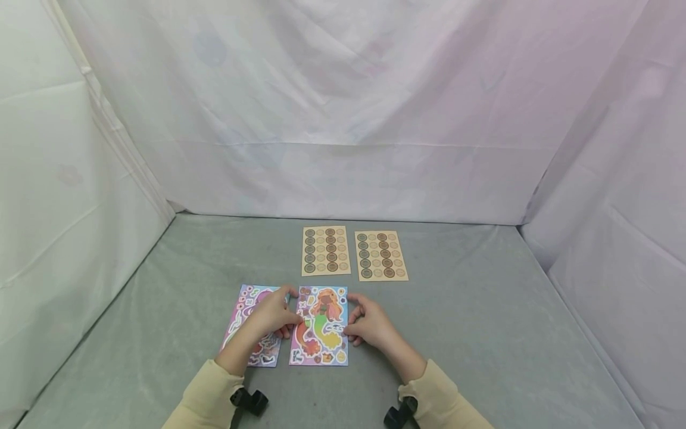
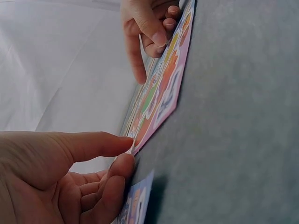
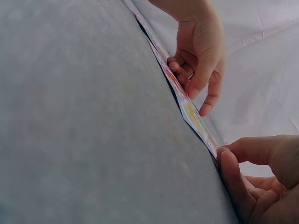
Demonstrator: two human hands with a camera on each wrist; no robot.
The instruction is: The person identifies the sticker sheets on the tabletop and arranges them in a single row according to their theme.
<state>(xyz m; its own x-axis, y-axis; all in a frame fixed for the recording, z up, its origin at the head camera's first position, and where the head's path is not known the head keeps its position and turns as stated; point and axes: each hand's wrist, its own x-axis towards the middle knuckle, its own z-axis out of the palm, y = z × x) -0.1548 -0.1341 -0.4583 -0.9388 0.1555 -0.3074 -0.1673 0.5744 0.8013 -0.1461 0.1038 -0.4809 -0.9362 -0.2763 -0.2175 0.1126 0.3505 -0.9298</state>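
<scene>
A colourful mermaid sticker sheet (image 1: 324, 333) lies in front of me on the grey surface. At its left edge, my left hand (image 1: 272, 313) pinches it with the thumb on top, as the left wrist view also shows. My right hand (image 1: 372, 323) pinches the right edge between thumb and finger. Partly hidden below my left hand and forearm is a second sticker sheet (image 1: 262, 357), purple and pink. In the left wrist view a corner of this second sheet (image 2: 136, 205) shows under the left fingers.
Farther back lie two tan sheets side by side, a left one (image 1: 326, 251) and a right one (image 1: 382, 256), both with rows of round stickers. Pale cloth walls (image 1: 343, 179) enclose the grey surface (image 1: 482, 333) at the back and sides.
</scene>
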